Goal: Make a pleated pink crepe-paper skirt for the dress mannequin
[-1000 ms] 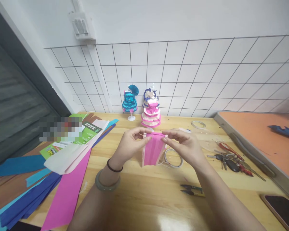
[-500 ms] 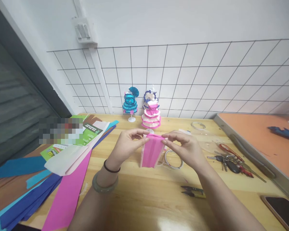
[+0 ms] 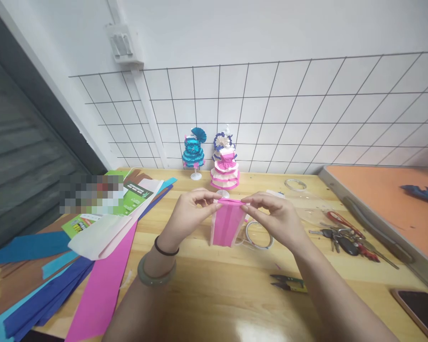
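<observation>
A strip of pink crepe paper [image 3: 229, 228] with pale side edges hangs between my hands above the table. My left hand [image 3: 197, 213] pinches its top left corner between thumb and fingers. At the top right corner, my right hand [image 3: 270, 213] pinches it the same way. The top edge looks folded over in a narrow band. Just behind the strip stands a small pink and white paper dress [image 3: 224, 173] on a white base. A roll of tape [image 3: 258, 234] lies behind the strip, close to my right hand.
Left: crepe paper strips in pink [image 3: 102, 294], blue [image 3: 53, 297] and brown, under a green package [image 3: 135, 199]. Back: a teal paper dress [image 3: 193, 152]. Right: snips [image 3: 288, 283], keys [image 3: 345, 242], a phone [image 3: 419, 306] and an orange-topped surface [image 3: 388, 199]. A wire coil [image 3: 295, 185] lies farther back.
Both hands keep their pinch on the pink crepe paper at nearly the same place. The whole view has shifted very slightly; nothing was let go or picked up.
</observation>
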`<state>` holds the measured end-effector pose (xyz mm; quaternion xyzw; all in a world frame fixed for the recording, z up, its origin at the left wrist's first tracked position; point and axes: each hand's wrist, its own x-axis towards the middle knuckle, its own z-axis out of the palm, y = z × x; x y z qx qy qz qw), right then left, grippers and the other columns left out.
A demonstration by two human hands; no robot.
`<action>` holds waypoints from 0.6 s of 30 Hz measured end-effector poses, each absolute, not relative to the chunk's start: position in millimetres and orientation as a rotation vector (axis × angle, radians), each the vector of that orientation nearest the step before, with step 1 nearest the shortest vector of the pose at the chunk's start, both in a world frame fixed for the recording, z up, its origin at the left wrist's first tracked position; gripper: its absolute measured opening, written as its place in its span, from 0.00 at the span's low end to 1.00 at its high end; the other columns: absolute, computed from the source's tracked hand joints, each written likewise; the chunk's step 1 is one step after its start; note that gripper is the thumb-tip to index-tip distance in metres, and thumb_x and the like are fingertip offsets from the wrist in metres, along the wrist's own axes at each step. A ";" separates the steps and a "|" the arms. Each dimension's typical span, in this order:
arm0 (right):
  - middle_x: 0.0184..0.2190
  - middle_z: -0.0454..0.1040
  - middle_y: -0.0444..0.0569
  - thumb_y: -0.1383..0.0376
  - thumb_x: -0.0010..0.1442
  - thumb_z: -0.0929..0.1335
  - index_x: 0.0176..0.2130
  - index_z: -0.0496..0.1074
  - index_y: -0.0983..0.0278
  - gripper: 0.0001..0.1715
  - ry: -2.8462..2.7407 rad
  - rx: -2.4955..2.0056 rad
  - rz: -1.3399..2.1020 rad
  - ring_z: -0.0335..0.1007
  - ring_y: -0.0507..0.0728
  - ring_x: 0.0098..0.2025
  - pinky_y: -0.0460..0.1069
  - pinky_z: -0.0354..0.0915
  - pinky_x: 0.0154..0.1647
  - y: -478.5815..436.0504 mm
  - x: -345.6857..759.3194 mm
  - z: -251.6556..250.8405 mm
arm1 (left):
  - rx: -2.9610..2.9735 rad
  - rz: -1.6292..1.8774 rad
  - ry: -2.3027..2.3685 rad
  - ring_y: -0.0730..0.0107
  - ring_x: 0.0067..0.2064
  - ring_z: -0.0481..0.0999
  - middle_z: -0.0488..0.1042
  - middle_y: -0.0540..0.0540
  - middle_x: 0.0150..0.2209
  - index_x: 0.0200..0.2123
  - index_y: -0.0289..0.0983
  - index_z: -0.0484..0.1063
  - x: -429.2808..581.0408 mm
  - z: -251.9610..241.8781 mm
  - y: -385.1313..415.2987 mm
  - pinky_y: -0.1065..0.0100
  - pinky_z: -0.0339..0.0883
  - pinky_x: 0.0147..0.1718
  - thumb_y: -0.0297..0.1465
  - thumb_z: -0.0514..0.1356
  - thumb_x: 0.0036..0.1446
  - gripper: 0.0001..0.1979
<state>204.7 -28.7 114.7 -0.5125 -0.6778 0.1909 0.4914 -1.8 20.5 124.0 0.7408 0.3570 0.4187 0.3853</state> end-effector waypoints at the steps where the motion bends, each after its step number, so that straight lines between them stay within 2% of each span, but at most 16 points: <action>1: 0.28 0.76 0.49 0.59 0.55 0.69 0.33 0.76 0.63 0.10 -1.646 -1.245 0.465 0.70 0.55 0.31 0.50 0.65 0.33 -28.6 204.8 114.7 | 1.898 1.070 0.918 0.72 0.34 0.71 0.76 0.46 0.35 0.37 0.38 0.78 -1.6 124.5 20.2 0.70 0.65 0.33 0.36 0.64 0.50 0.11; 18: 0.27 0.74 0.48 0.57 0.53 0.69 0.37 0.77 0.64 0.14 -1.636 -1.253 0.523 0.70 0.55 0.31 0.50 0.66 0.32 -24.9 208.9 110.5 | 1.822 1.030 0.872 0.69 0.37 0.73 0.76 0.45 0.37 0.37 0.38 0.77 -2.4 121.2 23.1 0.67 0.67 0.37 0.35 0.65 0.48 0.12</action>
